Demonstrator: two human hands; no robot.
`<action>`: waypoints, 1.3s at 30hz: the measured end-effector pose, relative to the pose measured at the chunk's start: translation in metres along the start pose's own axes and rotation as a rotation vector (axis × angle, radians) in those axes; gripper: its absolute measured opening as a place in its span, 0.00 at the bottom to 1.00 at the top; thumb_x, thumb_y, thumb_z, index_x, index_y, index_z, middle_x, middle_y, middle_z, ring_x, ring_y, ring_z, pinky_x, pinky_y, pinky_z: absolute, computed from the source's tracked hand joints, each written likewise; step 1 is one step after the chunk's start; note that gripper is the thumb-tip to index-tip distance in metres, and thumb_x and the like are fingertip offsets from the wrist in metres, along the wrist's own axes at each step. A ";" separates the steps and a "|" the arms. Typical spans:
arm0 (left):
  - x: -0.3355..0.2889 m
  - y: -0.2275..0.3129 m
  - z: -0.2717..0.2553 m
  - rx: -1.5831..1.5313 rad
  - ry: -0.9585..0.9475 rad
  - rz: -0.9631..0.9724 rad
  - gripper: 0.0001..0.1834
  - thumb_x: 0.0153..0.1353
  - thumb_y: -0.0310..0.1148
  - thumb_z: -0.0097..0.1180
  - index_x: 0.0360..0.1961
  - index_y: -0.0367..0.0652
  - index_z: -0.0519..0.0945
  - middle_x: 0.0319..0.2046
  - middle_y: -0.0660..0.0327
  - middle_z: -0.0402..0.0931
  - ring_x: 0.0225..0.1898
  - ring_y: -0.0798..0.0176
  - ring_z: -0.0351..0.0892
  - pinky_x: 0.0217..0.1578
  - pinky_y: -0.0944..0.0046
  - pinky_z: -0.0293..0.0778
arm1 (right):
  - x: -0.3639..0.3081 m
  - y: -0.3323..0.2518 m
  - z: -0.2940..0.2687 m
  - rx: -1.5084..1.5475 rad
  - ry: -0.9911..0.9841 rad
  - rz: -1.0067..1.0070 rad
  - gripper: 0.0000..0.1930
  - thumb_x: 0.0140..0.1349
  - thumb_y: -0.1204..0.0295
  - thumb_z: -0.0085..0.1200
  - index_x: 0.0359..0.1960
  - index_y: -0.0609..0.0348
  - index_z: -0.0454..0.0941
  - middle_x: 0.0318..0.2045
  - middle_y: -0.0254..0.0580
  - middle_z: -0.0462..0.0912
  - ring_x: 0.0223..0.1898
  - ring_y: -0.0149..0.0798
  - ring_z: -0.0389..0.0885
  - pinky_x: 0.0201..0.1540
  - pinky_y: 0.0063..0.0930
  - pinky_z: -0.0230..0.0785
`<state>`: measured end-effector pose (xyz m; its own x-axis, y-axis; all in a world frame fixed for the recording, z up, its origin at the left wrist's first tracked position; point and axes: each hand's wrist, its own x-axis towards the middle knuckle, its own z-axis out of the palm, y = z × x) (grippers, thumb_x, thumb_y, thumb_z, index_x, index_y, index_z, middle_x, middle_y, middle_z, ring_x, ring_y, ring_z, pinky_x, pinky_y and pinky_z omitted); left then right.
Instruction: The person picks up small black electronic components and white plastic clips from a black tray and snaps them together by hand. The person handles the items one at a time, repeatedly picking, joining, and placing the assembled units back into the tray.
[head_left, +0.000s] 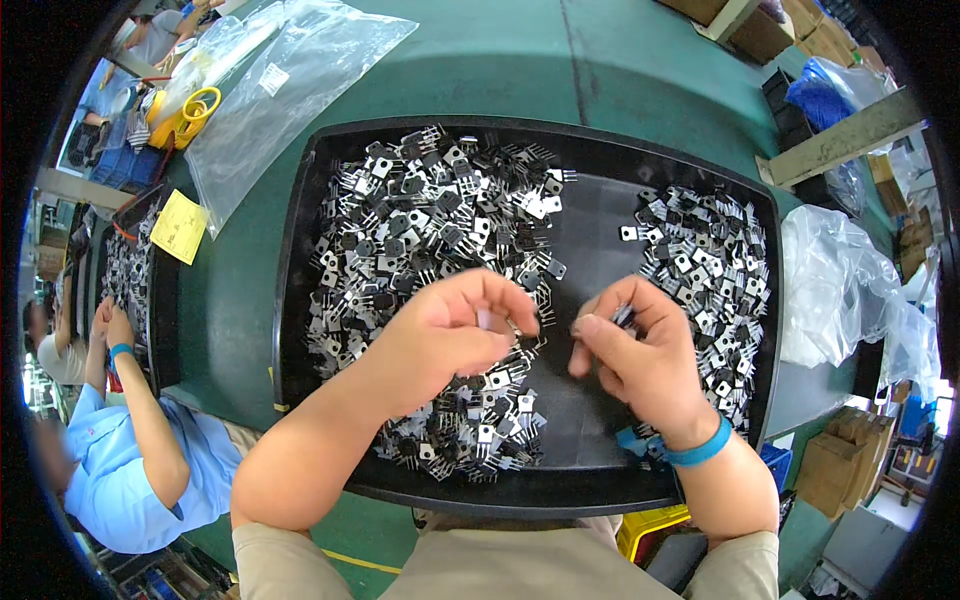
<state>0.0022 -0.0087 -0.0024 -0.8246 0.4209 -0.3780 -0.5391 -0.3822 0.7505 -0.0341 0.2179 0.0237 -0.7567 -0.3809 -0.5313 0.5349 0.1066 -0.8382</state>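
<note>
A large black tray (pixel 600 215) lies in front of me with loose transistors, black bodies with silvery tabs and metal legs. The bigger heap of transistors (pixel 440 215) fills its left side, and a smaller heap of transistors (pixel 705 255) lies along its right. My left hand (pixel 450 325) hovers over the left heap's right edge, fingers curled, thumb and index tips apart; a small pale patch shows between them. Above the bare strip in the middle, my right hand (pixel 637 345) is closed, with a dark transistor (pixel 622 315) partly showing between its fingers. A blue band (pixel 700 443) circles my right wrist.
A clear plastic bag (pixel 300 90) and a yellow paper tag (pixel 180 226) lie left of the tray; more clear plastic (pixel 835 285) lies right. At far left, a co-worker in a blue shirt (pixel 140 465) handles parts over another tray (pixel 165 320). A metal beam (pixel 845 140) stands at upper right.
</note>
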 end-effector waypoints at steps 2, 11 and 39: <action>0.006 -0.004 0.002 -0.122 0.005 0.149 0.19 0.47 0.15 0.52 0.43 0.41 0.74 0.43 0.59 0.74 0.35 0.73 0.70 0.32 0.74 0.63 | 0.009 0.017 0.000 -0.161 0.021 -0.299 0.03 0.59 0.79 0.55 0.34 0.61 0.75 0.31 0.43 0.82 0.28 0.31 0.79 0.32 0.25 0.71; 0.006 -0.010 0.001 -0.212 -0.007 0.215 0.17 0.50 0.11 0.47 0.39 0.42 0.73 0.54 0.58 0.68 0.48 0.68 0.70 0.46 0.69 0.66 | 0.014 0.046 0.022 -1.133 -0.253 -0.747 0.08 0.54 0.72 0.59 0.36 0.55 0.79 0.31 0.41 0.75 0.29 0.47 0.78 0.31 0.36 0.73; 0.004 -0.008 0.011 0.004 0.043 0.084 0.23 0.60 0.20 0.55 0.58 0.39 0.71 0.35 0.61 0.75 0.36 0.69 0.75 0.38 0.68 0.74 | -0.013 0.016 0.013 -0.516 0.169 -0.747 0.13 0.52 0.81 0.59 0.41 0.62 0.79 0.32 0.44 0.83 0.31 0.36 0.84 0.33 0.25 0.74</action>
<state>0.0049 0.0053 -0.0040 -0.8737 0.3513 -0.3367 -0.4670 -0.4113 0.7828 -0.0110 0.2127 0.0182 -0.9044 -0.3804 0.1932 -0.3178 0.2988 -0.8998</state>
